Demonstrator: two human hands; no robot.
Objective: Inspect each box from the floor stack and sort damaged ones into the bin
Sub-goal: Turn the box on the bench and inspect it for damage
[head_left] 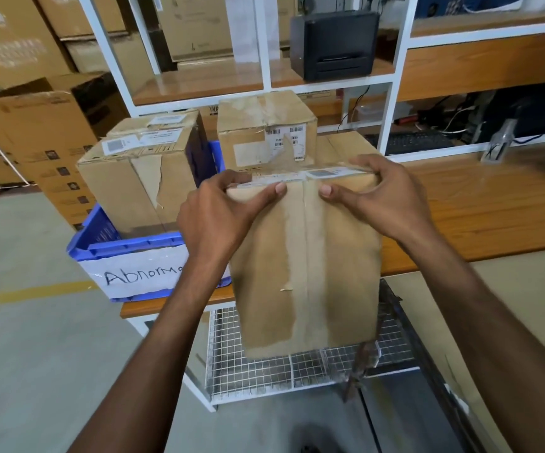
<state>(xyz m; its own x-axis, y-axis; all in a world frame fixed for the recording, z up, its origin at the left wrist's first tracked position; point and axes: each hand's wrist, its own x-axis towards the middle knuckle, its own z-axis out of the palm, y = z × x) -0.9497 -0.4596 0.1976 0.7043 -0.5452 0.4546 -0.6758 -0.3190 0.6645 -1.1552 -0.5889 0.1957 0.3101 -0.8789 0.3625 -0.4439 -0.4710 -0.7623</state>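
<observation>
Both forearms reach forward from the bottom edge. The left hand and right hand each grip the top edge of a tall brown cardboard box with a taped centre seam, thumbs pressed on its near face and fingers curled over the top. It is held upright, off the wooden table and above a white wire-mesh shelf, probably so the near face can be checked; the surface beside the tape looks scuffed and peeled. Left of it, a blue plastic bin with a handwritten "Abnorma…" label holds a torn brown carton, likely already judged damaged.
</observation>
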